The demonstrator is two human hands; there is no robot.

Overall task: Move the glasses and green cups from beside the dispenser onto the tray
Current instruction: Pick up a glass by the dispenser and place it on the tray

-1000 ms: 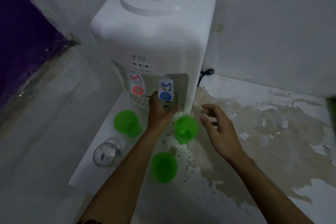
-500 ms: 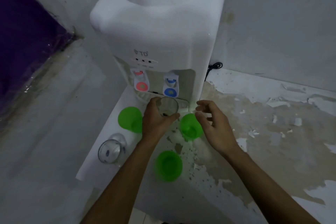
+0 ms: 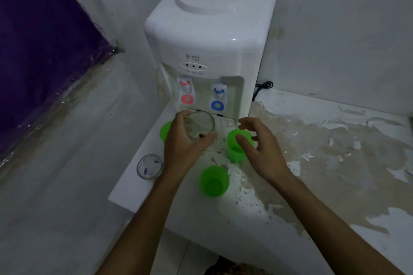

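Note:
My left hand [image 3: 186,149] grips a clear glass [image 3: 199,124], held above the ledge just in front of the white dispenser [image 3: 210,51]. My right hand [image 3: 260,147] hovers with fingers spread over a green cup [image 3: 237,148], its fingertips at the cup's rim. A second green cup [image 3: 214,181] stands nearer to me. A third green cup [image 3: 165,130] is partly hidden behind my left hand. Another clear glass [image 3: 150,166] stands at the ledge's left edge. No tray is in view.
The cups stand on a white ledge [image 3: 257,214] with peeling paint, dropping off at its near left edge. Walls close in behind and on the left, with a purple sheet [image 3: 40,56] at far left. A black cable [image 3: 263,87] lies behind the dispenser.
My left hand has pulled the glass out from under the blue tap and lifted it toward me. My right hand has moved left onto the green cup's rim.

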